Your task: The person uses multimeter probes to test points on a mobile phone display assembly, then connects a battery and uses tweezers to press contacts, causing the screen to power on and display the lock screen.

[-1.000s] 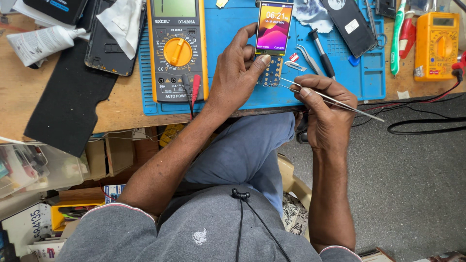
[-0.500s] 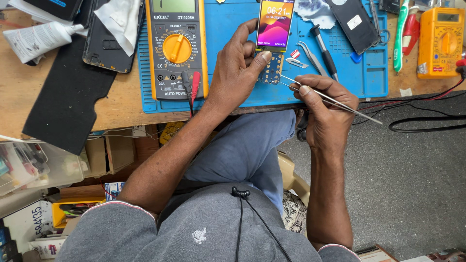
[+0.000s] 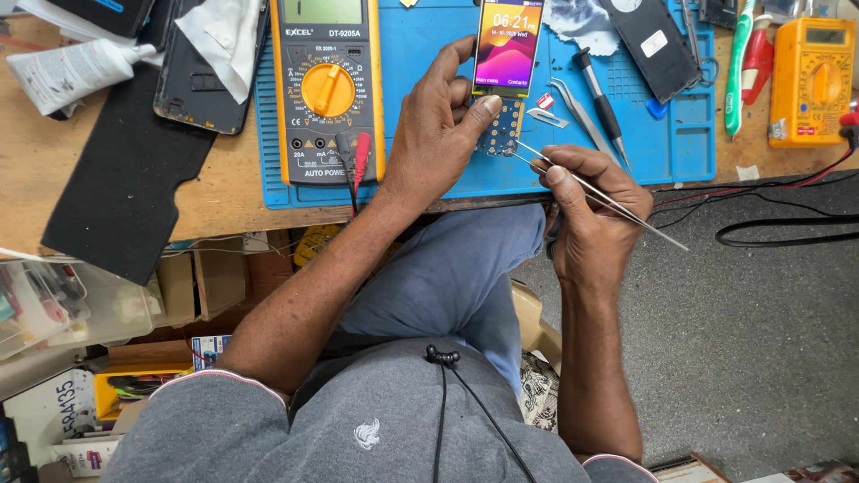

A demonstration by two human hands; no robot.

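Observation:
A small opened phone (image 3: 506, 63) with a lit colourful screen and a bare keypad board lies on the blue work mat (image 3: 420, 54). My left hand (image 3: 438, 125) rests beside it, thumb and forefinger pressing on the lower keypad board. In my right hand (image 3: 591, 206) I grip thin metal tweezers (image 3: 591, 188), and their tips touch the bottom edge of the keypad board.
A yellow multimeter (image 3: 328, 85) with red and black leads stands left of my hand. On the mat's right lie a screwdriver (image 3: 598, 98), spare tweezers (image 3: 573, 105) and a black phone back (image 3: 646, 45). Another orange meter (image 3: 812, 80), a white tube (image 3: 67, 72) and a black strip (image 3: 116, 179) sit on the wooden bench.
The view has shifted slightly. My left forefinger has settled on the keypad board, and the tweezer tips have stayed at the board's lower edge.

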